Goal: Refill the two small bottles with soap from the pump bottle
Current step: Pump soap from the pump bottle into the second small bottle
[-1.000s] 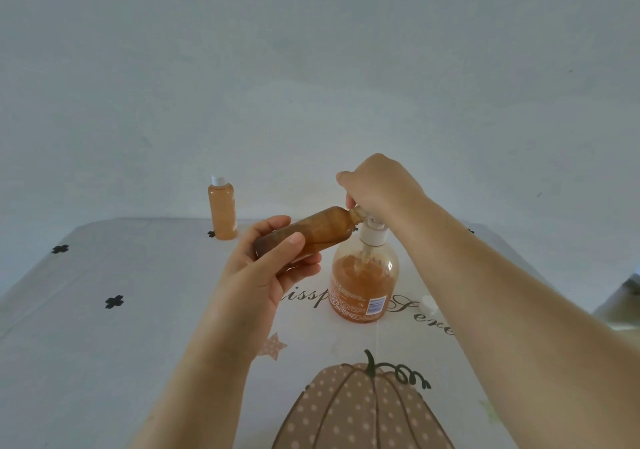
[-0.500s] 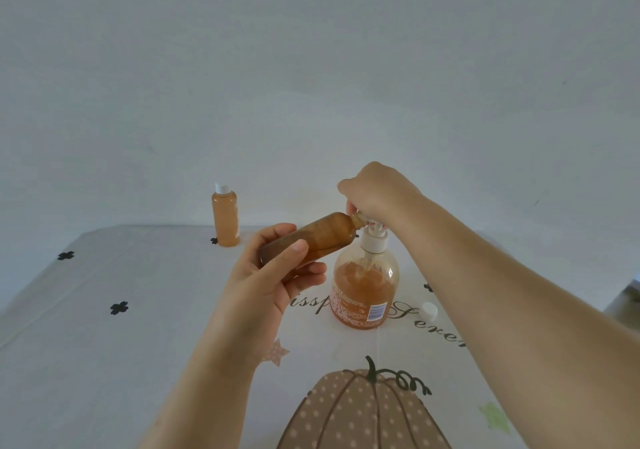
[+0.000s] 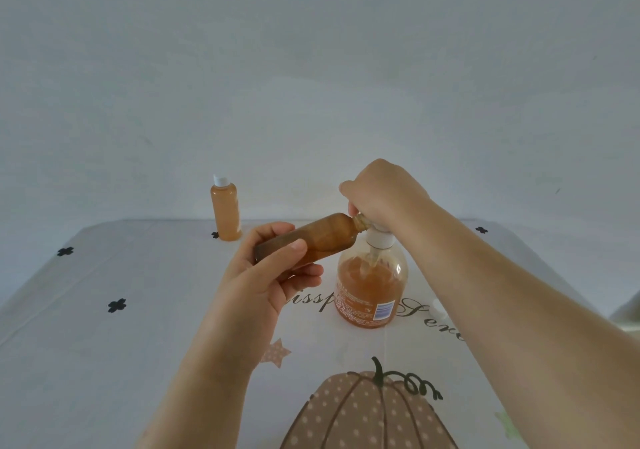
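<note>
- Small amber plastic bottle (image 3: 311,241): uncapped, held nearly level in the air, mouth against the spout of the clear round pump bottle (image 3: 370,293) of orange soap, which stands on the desk (image 3: 104,344). Placement unchanged over the last second.
- Left hand (image 3: 263,275): fingers stay wrapped round the body of the amber plastic bottle.
- Right hand (image 3: 384,189): stays clenched over the pump head.
- Second small orange bottle (image 3: 225,209): capped, upright, well apart at the rear.
- Judgement: pumping continues and this fill is unfinished.
</note>
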`<action>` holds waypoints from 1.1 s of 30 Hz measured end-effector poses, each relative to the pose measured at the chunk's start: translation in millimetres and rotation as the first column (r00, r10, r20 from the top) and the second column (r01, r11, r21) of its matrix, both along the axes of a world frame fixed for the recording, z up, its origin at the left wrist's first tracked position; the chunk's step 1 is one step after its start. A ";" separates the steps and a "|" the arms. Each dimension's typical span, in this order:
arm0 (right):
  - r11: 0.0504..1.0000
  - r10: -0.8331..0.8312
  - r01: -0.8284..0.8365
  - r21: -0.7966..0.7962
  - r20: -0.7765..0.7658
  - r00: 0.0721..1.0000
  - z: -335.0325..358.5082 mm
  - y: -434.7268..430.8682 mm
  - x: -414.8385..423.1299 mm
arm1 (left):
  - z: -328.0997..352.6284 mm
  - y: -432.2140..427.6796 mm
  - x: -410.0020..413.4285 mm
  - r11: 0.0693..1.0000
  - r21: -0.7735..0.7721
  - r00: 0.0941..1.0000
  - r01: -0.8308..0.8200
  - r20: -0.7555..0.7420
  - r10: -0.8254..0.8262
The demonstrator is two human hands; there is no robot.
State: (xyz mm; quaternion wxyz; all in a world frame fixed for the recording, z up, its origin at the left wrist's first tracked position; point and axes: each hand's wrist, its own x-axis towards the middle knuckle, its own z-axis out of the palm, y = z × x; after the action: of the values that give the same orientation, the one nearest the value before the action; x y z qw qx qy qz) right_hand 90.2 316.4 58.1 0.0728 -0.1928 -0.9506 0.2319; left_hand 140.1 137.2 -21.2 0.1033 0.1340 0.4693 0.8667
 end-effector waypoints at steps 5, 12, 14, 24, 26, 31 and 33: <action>1.000 -0.009 0.009 -0.010 -0.007 1.000 -0.2 -0.7 1.8 | -0.6 0.9 0.5 1.000 0.006 1.000 0.002 0.007 -0.002; 0.999 -0.032 0.031 -0.026 -0.004 0.999 3.2 -3.4 5.5 | 0.1 0.4 1.4 0.999 0.017 0.999 0.028 0.027 -0.029; 0.999 -0.037 0.036 -0.026 -0.010 0.999 5.5 -3.5 6.3 | 1.4 1.1 2.6 0.999 0.026 0.999 0.033 0.026 -0.033; 0.998 -0.007 0.011 0.068 -0.060 0.998 21.8 -3.9 15.5 | 7.1 0.2 8.0 0.995 0.071 0.998 0.067 -0.019 -0.065; 0.997 0.010 -0.006 0.081 -0.043 0.999 23.2 -3.6 15.2 | 7.4 1.0 8.4 0.995 0.069 0.998 0.068 -0.023 -0.066; 1.000 0.000 0.000 0.010 -0.029 1.000 20.9 -5.3 12.9 | 6.9 0.2 7.4 0.996 0.072 0.999 0.054 -0.009 -0.053; 1.000 -0.011 0.011 -0.012 -0.022 1.000 19.4 -5.9 11.8 | 6.4 0.0 6.6 0.997 0.065 0.999 0.050 0.001 -0.050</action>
State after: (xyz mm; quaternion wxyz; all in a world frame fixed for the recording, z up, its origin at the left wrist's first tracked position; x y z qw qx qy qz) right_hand 102.0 310.5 77.6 0.0836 -0.1957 -0.9474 0.2392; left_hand 146.7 137.1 -14.8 0.1212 0.1477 0.4371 0.8789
